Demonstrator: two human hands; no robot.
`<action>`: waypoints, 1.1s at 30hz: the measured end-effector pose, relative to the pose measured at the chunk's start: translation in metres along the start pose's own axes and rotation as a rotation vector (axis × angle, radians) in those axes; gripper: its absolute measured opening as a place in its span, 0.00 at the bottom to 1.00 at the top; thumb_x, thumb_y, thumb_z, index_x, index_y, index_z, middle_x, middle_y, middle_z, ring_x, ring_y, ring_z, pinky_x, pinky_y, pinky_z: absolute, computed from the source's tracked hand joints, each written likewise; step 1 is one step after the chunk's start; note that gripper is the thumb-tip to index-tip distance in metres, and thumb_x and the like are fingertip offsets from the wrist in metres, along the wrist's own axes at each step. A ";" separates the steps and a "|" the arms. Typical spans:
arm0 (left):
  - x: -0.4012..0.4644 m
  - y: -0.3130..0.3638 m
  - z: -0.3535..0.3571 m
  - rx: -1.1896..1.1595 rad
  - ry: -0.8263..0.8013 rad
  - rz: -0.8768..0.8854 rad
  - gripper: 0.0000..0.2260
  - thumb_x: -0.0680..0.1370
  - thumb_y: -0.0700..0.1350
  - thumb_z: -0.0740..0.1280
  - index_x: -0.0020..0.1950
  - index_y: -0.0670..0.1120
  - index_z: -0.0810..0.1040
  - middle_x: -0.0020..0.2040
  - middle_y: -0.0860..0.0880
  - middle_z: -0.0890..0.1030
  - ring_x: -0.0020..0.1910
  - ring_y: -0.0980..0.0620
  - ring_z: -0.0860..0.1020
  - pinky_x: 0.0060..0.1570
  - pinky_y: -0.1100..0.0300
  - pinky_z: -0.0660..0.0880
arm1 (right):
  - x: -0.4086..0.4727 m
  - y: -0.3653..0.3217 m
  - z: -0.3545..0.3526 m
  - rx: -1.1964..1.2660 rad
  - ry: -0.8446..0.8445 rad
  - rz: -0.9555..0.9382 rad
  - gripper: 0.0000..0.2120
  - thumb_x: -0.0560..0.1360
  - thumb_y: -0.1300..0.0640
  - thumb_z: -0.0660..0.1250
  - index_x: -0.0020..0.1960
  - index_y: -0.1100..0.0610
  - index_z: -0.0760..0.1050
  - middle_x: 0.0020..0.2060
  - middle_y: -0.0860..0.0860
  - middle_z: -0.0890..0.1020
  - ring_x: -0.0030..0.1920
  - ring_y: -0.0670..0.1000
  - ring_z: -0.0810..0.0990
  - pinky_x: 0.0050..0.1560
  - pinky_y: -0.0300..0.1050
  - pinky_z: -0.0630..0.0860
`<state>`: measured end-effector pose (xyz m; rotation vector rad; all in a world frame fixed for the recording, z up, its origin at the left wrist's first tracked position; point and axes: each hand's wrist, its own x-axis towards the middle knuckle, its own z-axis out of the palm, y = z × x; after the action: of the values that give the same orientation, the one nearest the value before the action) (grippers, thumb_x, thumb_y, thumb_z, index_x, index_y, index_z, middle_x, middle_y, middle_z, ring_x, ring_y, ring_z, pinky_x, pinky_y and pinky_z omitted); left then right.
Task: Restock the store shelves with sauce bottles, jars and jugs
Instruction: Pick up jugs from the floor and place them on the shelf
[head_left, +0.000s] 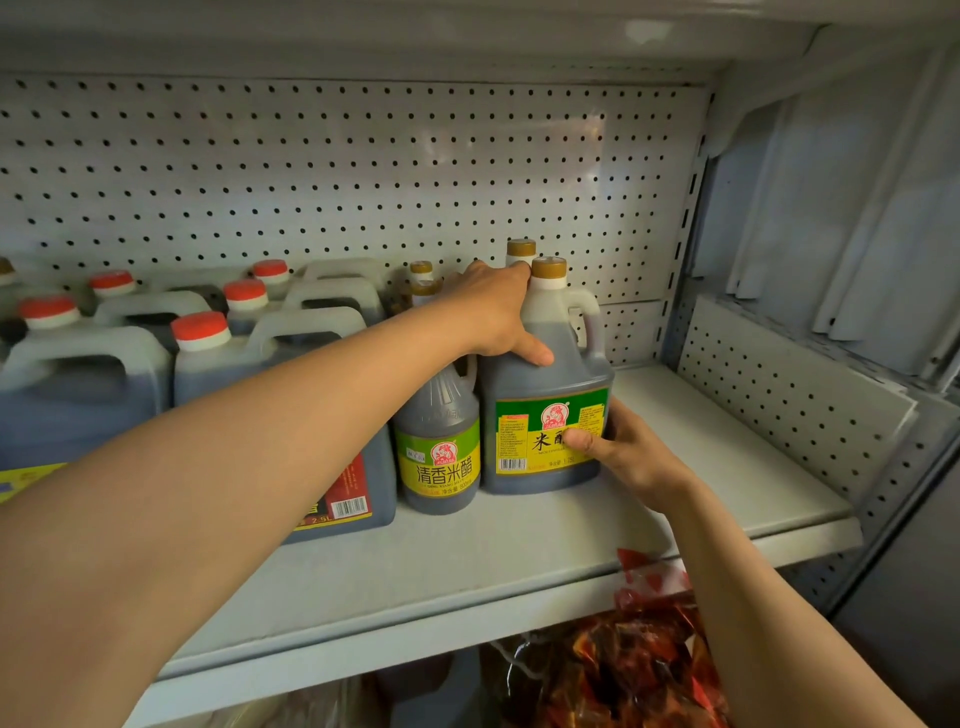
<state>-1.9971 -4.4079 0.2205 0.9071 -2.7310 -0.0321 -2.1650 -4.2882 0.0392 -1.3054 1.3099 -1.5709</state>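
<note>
Both hands were on the gold-capped vinegar jug (540, 364), which stood upright on the white shelf (519, 545) at roughly 3 o'clock of frame centre. The left hand (493, 312) was curled over the jug's shoulder, thumb pressed on its front face. The right hand (623, 447) wrapped the lower right corner, thumb lying across the yellow label. The jug's left side sat just beside the smaller green-labelled vinegar bottle (439, 441); whether they touched could not be told. A second gold cap (521, 248) showed directly behind, at 12 o'clock of the jug. Red-capped jugs (208, 358) filled the shelf toward 9 o'clock.

Judgement: the step was seating and squaring this jug in its row. To do it well, slide rather than lift, keep the base flat, turn the label square to the aisle, and press back until it meets the jug behind. Bare shelf lay toward 3 o'clock, so room remained for more. Risk: nudging the small bottle over during the push.
</note>
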 end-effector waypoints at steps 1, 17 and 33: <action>0.001 0.000 0.000 0.001 0.004 0.003 0.38 0.63 0.65 0.77 0.63 0.48 0.68 0.62 0.44 0.76 0.63 0.43 0.70 0.49 0.52 0.69 | 0.001 0.000 0.000 -0.003 0.002 0.003 0.23 0.74 0.57 0.73 0.67 0.56 0.73 0.59 0.54 0.84 0.60 0.56 0.83 0.59 0.47 0.80; 0.000 0.000 0.000 0.000 0.015 0.000 0.35 0.64 0.65 0.77 0.60 0.48 0.68 0.60 0.44 0.76 0.60 0.43 0.73 0.45 0.54 0.67 | 0.005 0.000 -0.005 -0.028 -0.027 0.047 0.24 0.73 0.53 0.74 0.68 0.55 0.73 0.60 0.54 0.83 0.61 0.56 0.82 0.60 0.46 0.79; -0.013 -0.012 -0.017 -0.026 0.037 -0.012 0.40 0.66 0.68 0.74 0.71 0.50 0.69 0.66 0.42 0.73 0.68 0.43 0.68 0.58 0.51 0.71 | -0.009 -0.022 0.004 -0.121 0.024 0.088 0.22 0.72 0.55 0.73 0.64 0.57 0.76 0.57 0.53 0.85 0.57 0.53 0.84 0.53 0.40 0.80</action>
<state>-1.9755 -4.4083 0.2325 0.9080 -2.6852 -0.0532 -2.1570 -4.2752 0.0581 -1.2870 1.4772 -1.4707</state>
